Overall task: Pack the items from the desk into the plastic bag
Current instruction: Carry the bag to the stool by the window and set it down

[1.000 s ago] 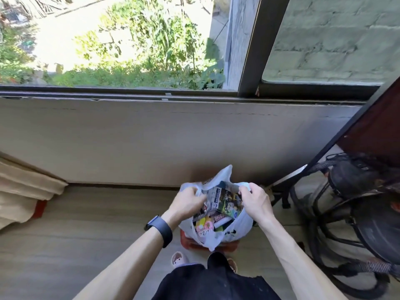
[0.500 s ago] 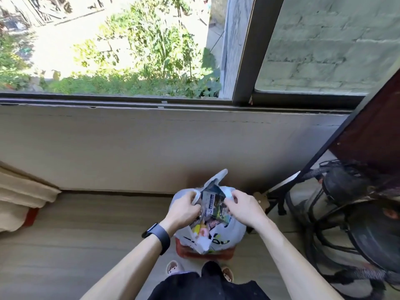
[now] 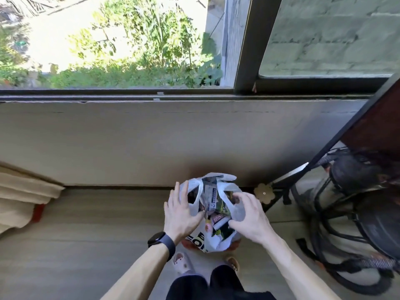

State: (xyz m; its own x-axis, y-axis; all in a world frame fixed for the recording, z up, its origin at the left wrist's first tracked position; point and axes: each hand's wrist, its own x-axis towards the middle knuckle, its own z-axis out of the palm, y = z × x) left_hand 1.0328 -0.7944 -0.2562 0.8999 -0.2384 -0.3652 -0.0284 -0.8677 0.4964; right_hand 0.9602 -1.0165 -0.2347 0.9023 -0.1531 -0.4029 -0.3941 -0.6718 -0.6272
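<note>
A white plastic bag with black lettering sits on a low red stool on the floor by the wall. Its mouth gapes, and several colourful packets fill it to the top. My left hand, with a black watch on the wrist, rests on the bag's left side with straight fingers. My right hand hovers over the right handle with its fingers spread and loosely bent. Neither hand holds a handle.
A dark desk edge and leg slant down on the right, above a black wire-framed fan with cables. A beige curtain bunches at the left. My slippered feet stand just in front of the stool. Wall and window are ahead.
Both hands have let go of the bag's handles and spread open over its sides. The bag has settled lower on the stool with its mouth wider.
</note>
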